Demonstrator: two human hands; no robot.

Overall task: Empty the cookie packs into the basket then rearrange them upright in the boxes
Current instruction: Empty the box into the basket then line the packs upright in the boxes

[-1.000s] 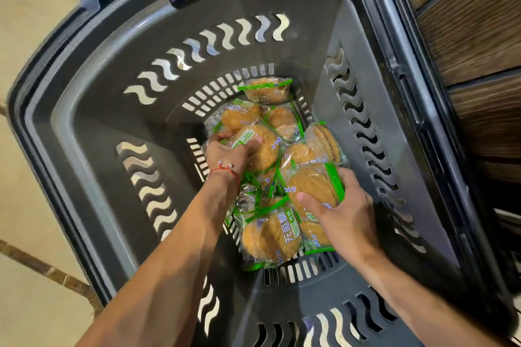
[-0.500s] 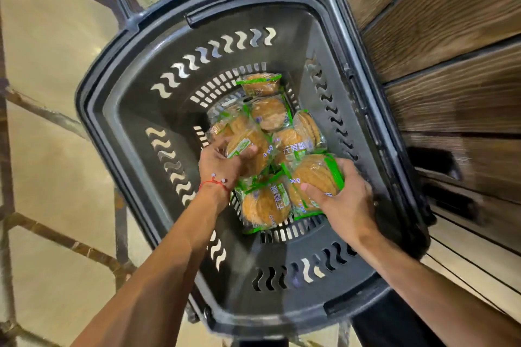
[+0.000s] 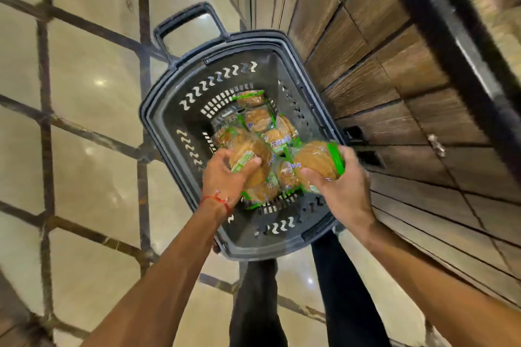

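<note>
- Cookie packs in clear film with green seams (image 3: 262,124) lie in a heap on the bottom of the dark grey plastic basket (image 3: 158,132), which stands on the pale tiled floor (image 3: 93,110), just beside a brown wooden shelf front (image 3: 394,93).
- The left hand (image 3: 222,177) has its grip clenched round one raised pack (image 3: 248,152).
- The right hand (image 3: 344,183) is grasping a second raised pack (image 3: 318,160), fingers over its green seam.
- Both raised packs hang above the heap, broad faces up.
- No boxes are in view. The shelf front is at the right, so I judge the right hand is nearer, and each pack needs turning on its edge.
</note>
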